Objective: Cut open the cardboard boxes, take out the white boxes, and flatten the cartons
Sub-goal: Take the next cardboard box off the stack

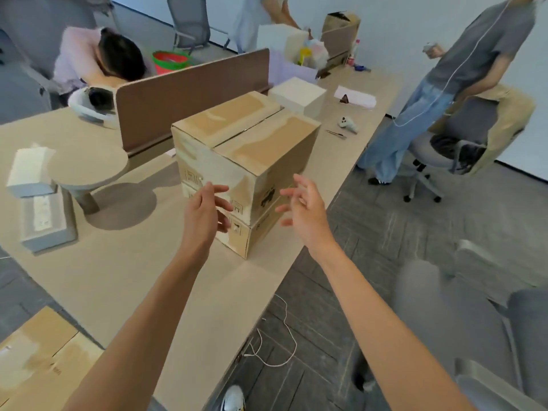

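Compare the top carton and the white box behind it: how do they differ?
Colour: the top carton is brown cardboard; the white box is plain white.
Surface: the top carton shows a centre seam, tape and printed marks; the white box shows none.
Support: the top carton sits on a second carton; the white box appears to rest on the desk.
Both are closed, upright cuboids.

The box (249,161) before me is matt brown cardboard with glossy tape patches; my desk (124,262) looks smooth, matt beige.
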`<action>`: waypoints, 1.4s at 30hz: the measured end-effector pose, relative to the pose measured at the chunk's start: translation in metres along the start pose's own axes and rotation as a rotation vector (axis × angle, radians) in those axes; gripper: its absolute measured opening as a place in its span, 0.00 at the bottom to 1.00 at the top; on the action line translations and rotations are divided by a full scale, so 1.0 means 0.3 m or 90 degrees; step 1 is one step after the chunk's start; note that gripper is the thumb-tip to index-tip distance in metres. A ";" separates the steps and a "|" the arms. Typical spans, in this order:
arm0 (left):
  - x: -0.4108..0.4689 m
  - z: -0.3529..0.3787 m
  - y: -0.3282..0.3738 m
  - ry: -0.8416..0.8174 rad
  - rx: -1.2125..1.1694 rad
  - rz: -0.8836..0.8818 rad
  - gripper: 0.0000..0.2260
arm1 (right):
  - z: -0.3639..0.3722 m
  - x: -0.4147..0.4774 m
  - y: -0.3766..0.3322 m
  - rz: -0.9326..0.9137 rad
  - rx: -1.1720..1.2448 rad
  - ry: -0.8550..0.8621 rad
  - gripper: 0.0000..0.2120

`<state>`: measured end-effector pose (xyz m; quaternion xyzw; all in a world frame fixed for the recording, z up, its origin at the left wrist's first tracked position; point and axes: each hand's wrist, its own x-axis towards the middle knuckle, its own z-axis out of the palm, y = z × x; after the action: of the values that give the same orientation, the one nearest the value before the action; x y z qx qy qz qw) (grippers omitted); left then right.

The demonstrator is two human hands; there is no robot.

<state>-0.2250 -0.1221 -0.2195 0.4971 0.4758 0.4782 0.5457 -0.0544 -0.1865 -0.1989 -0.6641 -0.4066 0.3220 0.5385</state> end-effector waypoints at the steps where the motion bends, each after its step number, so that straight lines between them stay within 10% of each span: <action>1: 0.040 0.015 0.013 0.011 0.006 0.002 0.15 | 0.000 0.057 -0.012 -0.008 -0.028 -0.016 0.18; 10: 0.346 0.090 0.049 0.057 0.159 -0.016 0.31 | -0.014 0.491 -0.082 -0.088 -0.240 0.032 0.19; 15: 0.414 0.113 0.027 0.120 0.105 0.015 0.07 | -0.025 0.760 -0.106 -0.082 -0.412 0.001 0.22; 20: 0.448 0.173 0.029 0.193 0.033 0.017 0.19 | -0.066 1.007 -0.096 -0.066 -0.565 -0.044 0.16; 28: 0.426 0.372 0.066 0.320 -0.187 0.018 0.21 | -0.180 1.167 -0.052 -0.079 -0.480 -0.139 0.17; 42: 0.676 1.031 0.237 0.113 -0.141 0.098 0.27 | -0.854 1.488 -0.018 -0.026 -0.382 0.061 0.18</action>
<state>0.0975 0.0559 -0.1409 0.4244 0.4273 0.6102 0.5147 0.3724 0.0937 -0.1346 -0.7995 -0.4712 0.1447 0.3434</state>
